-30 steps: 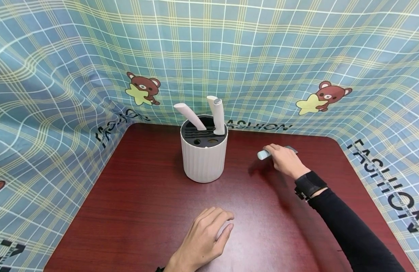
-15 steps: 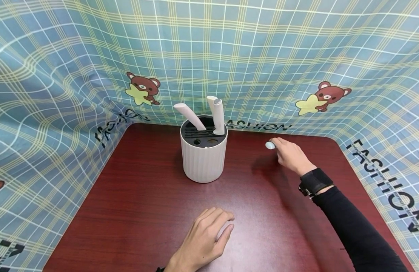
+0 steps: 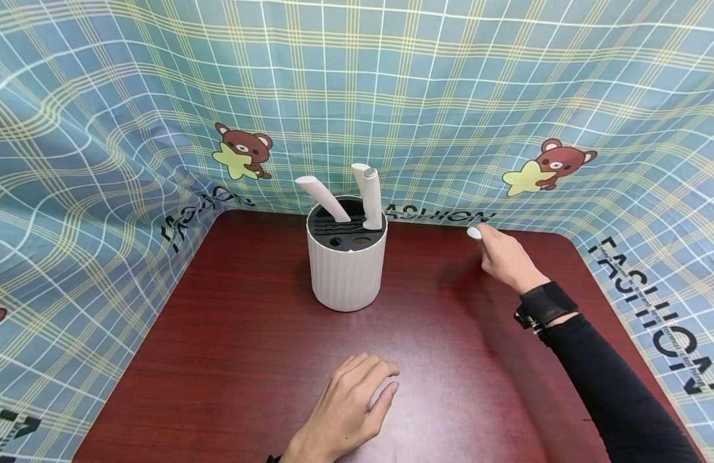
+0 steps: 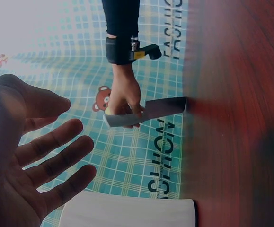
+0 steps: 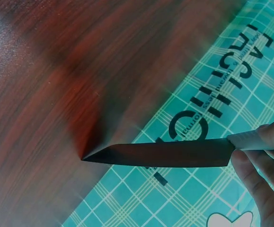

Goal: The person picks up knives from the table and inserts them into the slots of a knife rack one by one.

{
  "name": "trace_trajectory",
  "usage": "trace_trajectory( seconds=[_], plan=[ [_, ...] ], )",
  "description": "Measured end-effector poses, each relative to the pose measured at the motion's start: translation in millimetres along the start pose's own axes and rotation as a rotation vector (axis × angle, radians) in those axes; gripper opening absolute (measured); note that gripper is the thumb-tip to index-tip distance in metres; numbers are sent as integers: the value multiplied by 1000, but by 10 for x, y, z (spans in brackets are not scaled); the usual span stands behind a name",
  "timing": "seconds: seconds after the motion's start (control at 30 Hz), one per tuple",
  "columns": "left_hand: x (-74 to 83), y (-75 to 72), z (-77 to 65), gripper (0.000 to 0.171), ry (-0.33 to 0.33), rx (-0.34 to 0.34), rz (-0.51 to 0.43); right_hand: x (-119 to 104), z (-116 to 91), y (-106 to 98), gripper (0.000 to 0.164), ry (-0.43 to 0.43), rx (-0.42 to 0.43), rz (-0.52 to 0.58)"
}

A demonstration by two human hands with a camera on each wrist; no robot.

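Note:
My right hand (image 3: 507, 257) grips a knife by its pale handle (image 3: 475, 233) over the back right of the table. In the right wrist view the dark blade (image 5: 174, 153) points left, its tip right at the tabletop. Seen from the left wrist, the knife (image 4: 163, 109) is tilted, with the blade toward the table. My left hand (image 3: 348, 402) stays near the front of the table, fingers relaxed and apart, holding nothing. Between the hands, farther back, stands a white ribbed knife block (image 3: 347, 280) with white handles (image 3: 325, 198) rising from its black slotted top.
The dark red wooden table (image 3: 241, 334) is bordered by a blue plaid cloth (image 3: 311, 96) with bears and lettering, which hangs behind and at both sides. Two round holes sit at the front of the block's top.
My right hand has moved back and slightly right with the knife, turning it from lying low to handle up, blade down. The left hand and the knife block have stayed put.

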State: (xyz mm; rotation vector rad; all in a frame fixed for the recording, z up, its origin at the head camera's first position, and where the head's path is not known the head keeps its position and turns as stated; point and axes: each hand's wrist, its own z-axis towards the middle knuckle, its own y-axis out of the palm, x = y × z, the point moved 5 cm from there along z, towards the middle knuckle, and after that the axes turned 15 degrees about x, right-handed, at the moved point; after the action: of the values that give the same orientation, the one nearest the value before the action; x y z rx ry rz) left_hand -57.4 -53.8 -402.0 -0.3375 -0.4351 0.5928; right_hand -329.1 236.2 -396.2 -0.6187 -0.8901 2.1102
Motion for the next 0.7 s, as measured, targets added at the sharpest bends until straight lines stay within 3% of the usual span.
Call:
trace_trajectory(
  seconds=[0.17,0.7],
  plan=[
    [-2,-2,7,15,3,5,-4,15,50,-64,11,38,14,10],
    [8,10,16,15,9,-2,2,23,86,-205,15,25,72,-6]
  ],
)
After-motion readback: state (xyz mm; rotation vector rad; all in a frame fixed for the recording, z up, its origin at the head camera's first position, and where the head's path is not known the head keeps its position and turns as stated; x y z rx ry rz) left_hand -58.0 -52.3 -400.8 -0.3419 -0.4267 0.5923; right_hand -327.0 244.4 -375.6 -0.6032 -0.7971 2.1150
